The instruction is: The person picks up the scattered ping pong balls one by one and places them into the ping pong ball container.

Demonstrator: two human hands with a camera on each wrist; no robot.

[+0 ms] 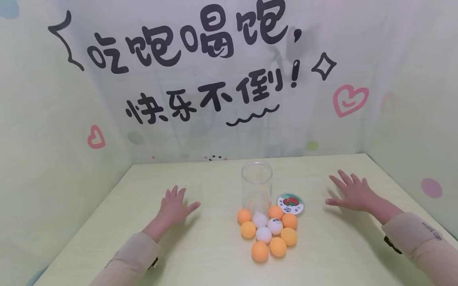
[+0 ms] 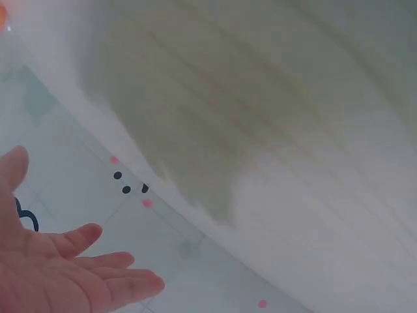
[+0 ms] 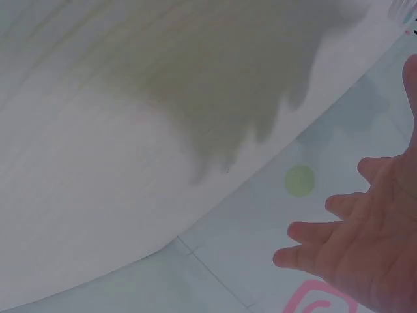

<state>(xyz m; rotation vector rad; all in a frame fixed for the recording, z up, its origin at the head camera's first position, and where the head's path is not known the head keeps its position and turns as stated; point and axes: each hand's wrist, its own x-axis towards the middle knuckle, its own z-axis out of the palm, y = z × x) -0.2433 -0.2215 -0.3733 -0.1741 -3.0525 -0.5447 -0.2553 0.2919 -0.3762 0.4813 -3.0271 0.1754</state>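
Observation:
My left hand (image 1: 173,209) hovers over the left part of the table, fingers spread and nothing in them. On the right side my right hand (image 1: 354,194) is held out the same way, its fingers apart. Between them, a clear plastic jar (image 1: 257,190) stands upright with its top uncovered. Several orange ping-pong balls (image 1: 260,251) and three white ping-pong balls (image 1: 263,235) lie grouped in front of its base. A round lid (image 1: 290,204) with a red fruit picture lies just right of the jar. Both wrist views show an empty palm with extended fingers.
The pale wooden table (image 1: 207,254) is bounded by a printed cloth backdrop (image 1: 179,139) at the back, with cloth walls on the left and right sides. Each hand casts a shadow on the tabletop.

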